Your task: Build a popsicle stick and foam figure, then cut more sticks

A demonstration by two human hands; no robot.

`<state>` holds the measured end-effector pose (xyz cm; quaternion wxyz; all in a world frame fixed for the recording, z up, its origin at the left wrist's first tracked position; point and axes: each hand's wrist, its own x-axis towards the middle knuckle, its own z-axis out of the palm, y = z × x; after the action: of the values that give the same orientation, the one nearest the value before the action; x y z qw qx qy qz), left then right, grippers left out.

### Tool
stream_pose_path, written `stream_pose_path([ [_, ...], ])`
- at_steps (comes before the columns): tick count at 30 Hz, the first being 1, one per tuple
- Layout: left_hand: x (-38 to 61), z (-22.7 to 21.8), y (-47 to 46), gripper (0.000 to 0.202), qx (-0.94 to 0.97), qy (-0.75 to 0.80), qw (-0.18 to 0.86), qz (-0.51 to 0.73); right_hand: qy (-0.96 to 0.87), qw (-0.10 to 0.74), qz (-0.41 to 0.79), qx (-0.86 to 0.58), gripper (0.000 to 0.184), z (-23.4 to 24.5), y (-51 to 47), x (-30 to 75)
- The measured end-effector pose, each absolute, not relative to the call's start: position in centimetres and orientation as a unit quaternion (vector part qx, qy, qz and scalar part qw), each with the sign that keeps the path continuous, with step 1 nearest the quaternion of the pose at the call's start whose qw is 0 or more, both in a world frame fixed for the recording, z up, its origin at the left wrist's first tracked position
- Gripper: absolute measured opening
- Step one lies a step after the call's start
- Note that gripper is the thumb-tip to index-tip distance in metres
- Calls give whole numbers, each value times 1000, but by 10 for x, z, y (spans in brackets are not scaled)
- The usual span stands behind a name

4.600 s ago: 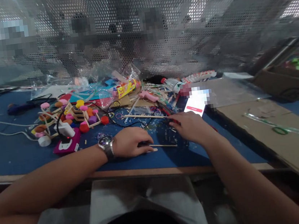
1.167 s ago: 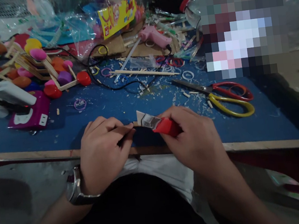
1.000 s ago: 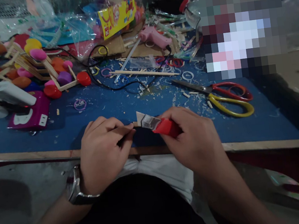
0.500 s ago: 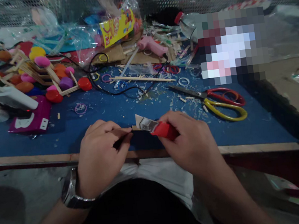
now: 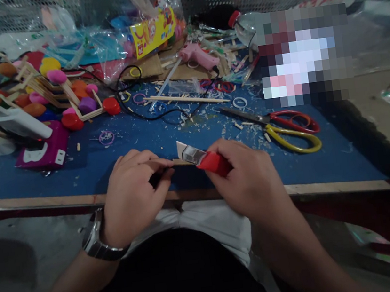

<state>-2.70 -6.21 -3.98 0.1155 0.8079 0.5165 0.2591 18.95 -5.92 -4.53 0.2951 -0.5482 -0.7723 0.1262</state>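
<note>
Near the table's front edge, my left hand [image 5: 138, 181] pinches a thin wooden stick [image 5: 180, 162] between thumb and fingertips; most of the stick is hidden by the hand and the blade. My right hand [image 5: 244, 170] is wrapped round the red handle of a utility knife [image 5: 214, 163]. The knife's blade points left and up, right over the stick's showing part; I cannot tell whether it touches the wood. Small wood shavings lie on the blue tabletop [image 5: 138, 143] beyond my hands.
Scissors [image 5: 266, 120] with red and yellow handles lie at right. Behind are a long wooden stick [image 5: 189, 99], a pink glue gun [image 5: 200, 56] and a black cord. At left stand a purple power adapter [image 5: 44, 150] and a stick structure [image 5: 44, 91] with coloured pieces.
The knife and the stick remain in my hands, with the blade shifted very slightly against the stick. The whole view has moved a little.
</note>
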Motion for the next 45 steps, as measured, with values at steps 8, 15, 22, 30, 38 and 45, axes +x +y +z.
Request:
stream_pose_path([
  [8,-27,-43,-63,9,802,513,84,292,-771,289,126,-554,18,-45,-59,190],
  [15,-25,-44,-63,11,808,506,47,299,-772,281,135,-554,16,-44,-58,190],
  [22,-15,-40,-57,18,835,486,29,257,-771,282,139,-554,14,-44,-58,189],
  [30,-7,-40,-50,16,840,460,79,275,-768,285,143,-555,15,-44,-57,188],
  [38,-1,-42,-47,22,853,461,63,237,-761,279,149,-566,19,-43,-58,189],
  [45,0,-39,-45,27,858,460,57,223,-758,288,169,-561,18,-42,-55,191],
])
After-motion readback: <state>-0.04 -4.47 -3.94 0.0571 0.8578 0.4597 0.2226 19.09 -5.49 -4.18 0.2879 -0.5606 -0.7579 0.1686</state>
